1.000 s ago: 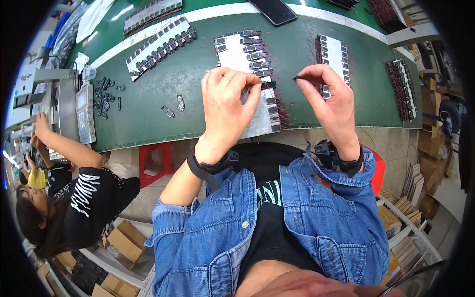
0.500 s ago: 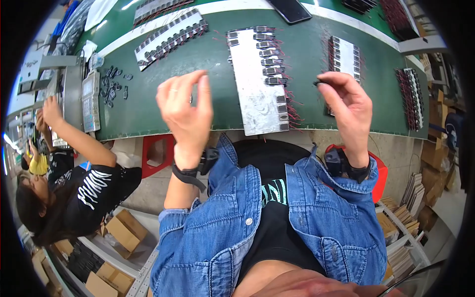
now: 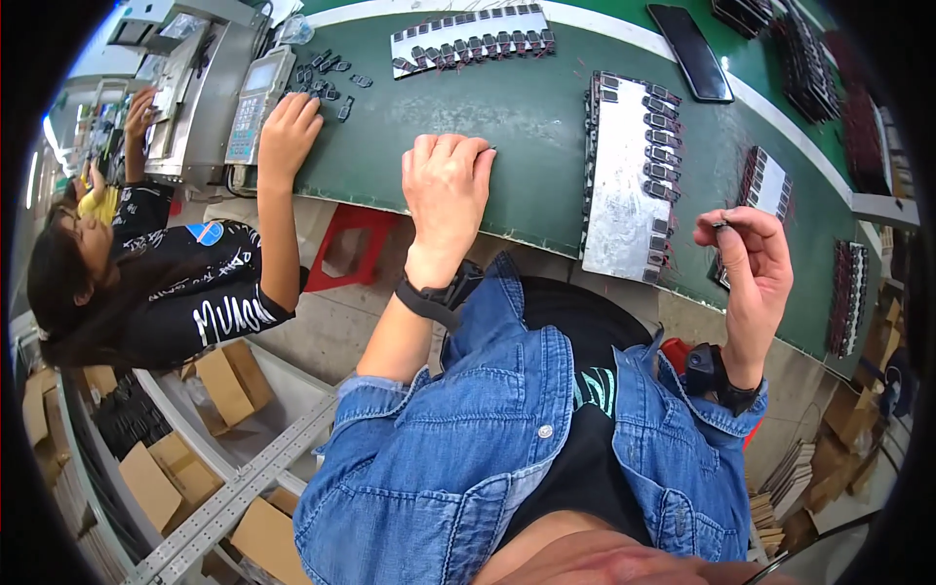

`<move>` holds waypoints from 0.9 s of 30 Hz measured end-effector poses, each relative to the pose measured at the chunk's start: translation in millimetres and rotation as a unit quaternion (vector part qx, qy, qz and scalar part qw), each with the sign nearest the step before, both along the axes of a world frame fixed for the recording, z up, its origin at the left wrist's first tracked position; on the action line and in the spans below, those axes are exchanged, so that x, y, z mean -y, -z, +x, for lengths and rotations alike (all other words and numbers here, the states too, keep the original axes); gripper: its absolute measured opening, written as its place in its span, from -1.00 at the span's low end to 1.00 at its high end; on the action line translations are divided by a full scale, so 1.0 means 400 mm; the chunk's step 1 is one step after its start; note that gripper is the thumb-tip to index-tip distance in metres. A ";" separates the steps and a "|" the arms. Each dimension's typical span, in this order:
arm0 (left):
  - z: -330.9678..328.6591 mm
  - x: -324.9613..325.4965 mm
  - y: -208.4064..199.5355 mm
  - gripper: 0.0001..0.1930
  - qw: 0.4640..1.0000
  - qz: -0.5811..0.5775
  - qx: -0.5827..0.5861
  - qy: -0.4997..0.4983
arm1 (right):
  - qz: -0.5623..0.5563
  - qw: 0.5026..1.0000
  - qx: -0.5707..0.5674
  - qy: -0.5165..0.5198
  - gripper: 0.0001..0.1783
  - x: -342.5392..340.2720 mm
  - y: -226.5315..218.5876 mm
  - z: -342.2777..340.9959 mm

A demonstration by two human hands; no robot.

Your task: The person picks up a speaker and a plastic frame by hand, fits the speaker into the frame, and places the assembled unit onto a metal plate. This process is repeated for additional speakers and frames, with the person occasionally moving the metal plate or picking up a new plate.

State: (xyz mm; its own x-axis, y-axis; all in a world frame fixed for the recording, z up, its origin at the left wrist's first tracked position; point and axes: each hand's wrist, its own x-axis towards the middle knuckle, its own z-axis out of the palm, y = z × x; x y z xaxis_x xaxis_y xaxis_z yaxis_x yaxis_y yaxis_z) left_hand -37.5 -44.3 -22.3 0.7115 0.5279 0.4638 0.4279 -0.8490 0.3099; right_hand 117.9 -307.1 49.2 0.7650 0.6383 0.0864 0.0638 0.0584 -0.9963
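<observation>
A small black part (image 3: 721, 225) is pinched between the thumb and fingers of the right hand (image 3: 756, 258), right of centre in the frame. The left hand (image 3: 446, 190) is held with its fingers bent over the green table (image 3: 546, 200), near the centre; a tiny dark bit is seen at its fingertips, but whether it is gripped cannot be told. Between the two hands, a white board (image 3: 616, 195) is laid near the table's front edge, lined along its right side with black parts (image 3: 662, 137) trailing red wires; its lower middle is left bare. Behind the right hand, a smaller board (image 3: 770, 183) is partly hidden. A black phone (image 3: 690, 54) is placed at the upper right, and another filled board (image 3: 468, 34) is set at the upper centre. Toward the upper left, loose black parts (image 3: 324, 73) are scattered beside a grey keypad device (image 3: 256, 105), with a co-worker's hand (image 3: 289, 132) held near them. A red stool (image 3: 343, 255) is seen below the table, and cardboard boxes (image 3: 234, 380) are stacked at the lower left.
</observation>
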 end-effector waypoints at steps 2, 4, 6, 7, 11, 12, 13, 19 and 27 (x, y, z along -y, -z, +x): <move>0.008 0.011 -0.028 -0.86 0.991 -0.100 0.070 0.050 | -0.007 1.000 0.009 0.001 -0.88 -0.008 -0.009 -0.009; 0.023 0.070 -0.110 -0.88 0.963 -0.242 0.087 0.081 | -0.056 0.997 -0.033 -0.044 -0.86 -0.024 -0.029 -0.026; 0.038 0.116 -0.144 -0.90 0.925 -0.307 0.140 0.176 | -0.053 0.993 -0.047 -0.094 -0.85 -0.062 -0.027 -0.030; 0.061 0.139 -0.139 -0.90 0.924 -0.238 0.172 0.244 | -0.070 0.994 -0.026 -0.081 -0.85 -0.059 -0.020 -0.038; 0.079 0.203 -0.140 -0.76 0.903 -0.309 0.071 0.292 | -0.074 0.990 -0.083 -0.086 -0.86 -0.040 -0.012 -0.039; 0.070 0.187 -0.145 -0.76 0.912 -0.293 0.077 0.277 | -0.073 0.988 -0.094 -0.095 -0.87 -0.039 -0.017 -0.041; 0.059 0.182 -0.149 -0.76 0.892 -0.349 0.066 0.278 | -0.069 0.987 -0.086 -0.116 -0.87 -0.045 -0.016 -0.044; 0.050 0.182 -0.158 -0.72 0.787 -0.527 0.081 0.309 | -0.068 0.990 -0.077 -0.098 -0.88 -0.043 0.014 -0.035; 0.067 0.189 -0.115 -0.65 0.829 -0.461 0.143 0.282 | -0.066 0.997 0.042 -0.023 -0.88 -0.038 0.040 -0.023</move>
